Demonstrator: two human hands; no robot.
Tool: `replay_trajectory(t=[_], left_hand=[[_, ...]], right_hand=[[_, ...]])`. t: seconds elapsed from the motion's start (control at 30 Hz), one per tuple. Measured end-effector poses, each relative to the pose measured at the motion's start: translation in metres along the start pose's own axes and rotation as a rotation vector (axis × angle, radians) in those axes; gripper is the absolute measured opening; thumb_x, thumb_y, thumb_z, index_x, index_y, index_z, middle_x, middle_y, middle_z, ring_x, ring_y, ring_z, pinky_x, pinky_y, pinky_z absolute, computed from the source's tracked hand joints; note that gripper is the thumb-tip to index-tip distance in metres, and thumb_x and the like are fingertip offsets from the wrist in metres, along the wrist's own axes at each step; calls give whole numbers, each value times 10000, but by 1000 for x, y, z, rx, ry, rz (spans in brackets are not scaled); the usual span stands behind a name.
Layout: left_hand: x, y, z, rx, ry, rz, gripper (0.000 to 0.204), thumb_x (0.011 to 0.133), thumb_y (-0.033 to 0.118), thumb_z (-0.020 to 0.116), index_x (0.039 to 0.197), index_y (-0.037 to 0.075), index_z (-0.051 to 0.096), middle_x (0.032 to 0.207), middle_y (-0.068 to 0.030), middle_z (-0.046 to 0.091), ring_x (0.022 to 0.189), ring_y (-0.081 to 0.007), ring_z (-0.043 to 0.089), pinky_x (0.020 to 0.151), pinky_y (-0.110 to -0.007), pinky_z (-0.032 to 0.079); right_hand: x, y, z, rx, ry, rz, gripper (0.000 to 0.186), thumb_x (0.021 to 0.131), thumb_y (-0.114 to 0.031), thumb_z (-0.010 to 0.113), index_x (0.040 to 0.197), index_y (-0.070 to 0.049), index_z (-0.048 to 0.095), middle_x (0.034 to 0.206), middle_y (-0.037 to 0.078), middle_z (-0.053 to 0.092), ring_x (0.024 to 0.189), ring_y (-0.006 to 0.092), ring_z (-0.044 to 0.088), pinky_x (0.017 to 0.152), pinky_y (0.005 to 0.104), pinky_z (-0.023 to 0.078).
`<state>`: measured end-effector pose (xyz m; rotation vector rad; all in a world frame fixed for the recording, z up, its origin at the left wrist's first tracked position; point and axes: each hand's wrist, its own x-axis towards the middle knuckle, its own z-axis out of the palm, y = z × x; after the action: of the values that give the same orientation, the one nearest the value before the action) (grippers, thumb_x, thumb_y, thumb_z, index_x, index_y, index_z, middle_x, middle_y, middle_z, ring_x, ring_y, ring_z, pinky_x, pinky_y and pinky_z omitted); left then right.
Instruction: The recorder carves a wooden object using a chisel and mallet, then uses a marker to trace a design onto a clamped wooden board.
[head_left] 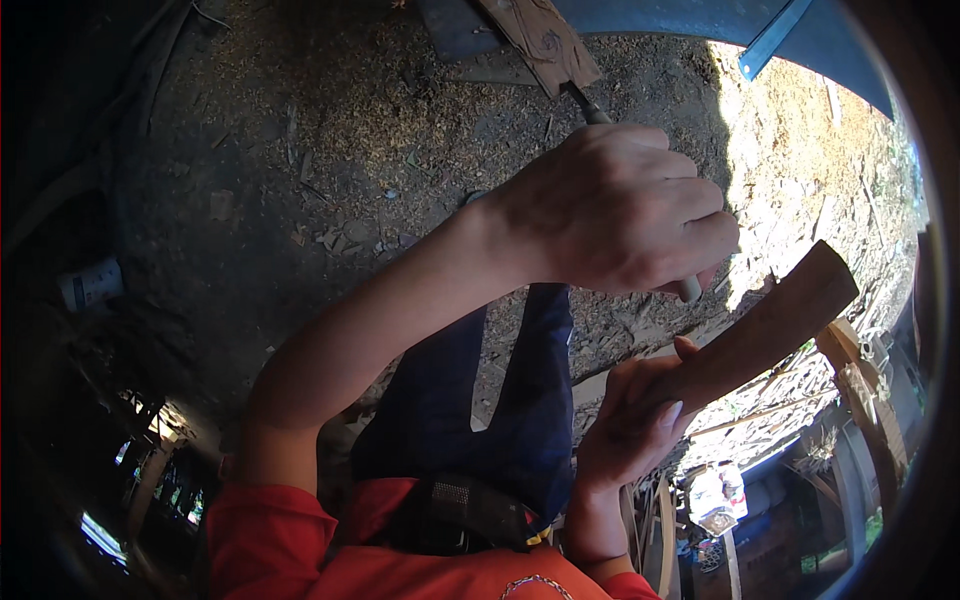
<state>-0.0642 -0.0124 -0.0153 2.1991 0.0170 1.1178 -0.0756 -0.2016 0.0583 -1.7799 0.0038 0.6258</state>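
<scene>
My left hand (630, 210) is closed around the handle of a chisel (597, 113). Its dark metal shank points up and away, with the tip at the near end of a carved wooden board (545, 45). Swirling relief shows on that board, which runs out of the top of the picture. Most of the chisel's handle is hidden in my fist; its pale butt end sticks out below. Lower right, my right hand (635, 415) grips a brown wooden mallet (780, 325), club-shaped, its thick end raised up and to the right.
Wood shavings and chips cover the dirt ground (380, 150). A white bucket (92, 284) lies at the left. Wood pieces (875, 420) and a clear plastic package (715, 500) are at the right. A blue strip (775, 40) hangs near the upper right, beside a blue surface (660, 18).
</scene>
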Motion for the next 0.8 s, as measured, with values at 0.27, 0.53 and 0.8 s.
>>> replay_trajectory(t=[0.27,0.53,0.8], left_hand=[[-2,-5,0,0,-82,13,161,719,207,714,693,162,561,599,56,492,540,-108,557,484,-279,409],[-4,-5,-1,92,-87,8,170,810,201,701,714,154,569,600,54,507,538,-111,563,494,-273,415],[-1,-7,-2,82,-131,30,166,793,190,698,703,157,563,599,62,519,546,-98,572,489,-263,408]], right_hand=[[-29,4,10,324,240,-414,576,924,-358,601,1299,-28,314,819,40,479,694,140,467,776,320,411],[-27,50,34,211,-134,-492,338,930,-173,586,1135,-26,361,854,93,558,758,198,546,735,356,468],[-28,60,46,234,77,-562,303,959,-281,534,1060,-26,406,822,67,512,685,129,486,747,315,404]])
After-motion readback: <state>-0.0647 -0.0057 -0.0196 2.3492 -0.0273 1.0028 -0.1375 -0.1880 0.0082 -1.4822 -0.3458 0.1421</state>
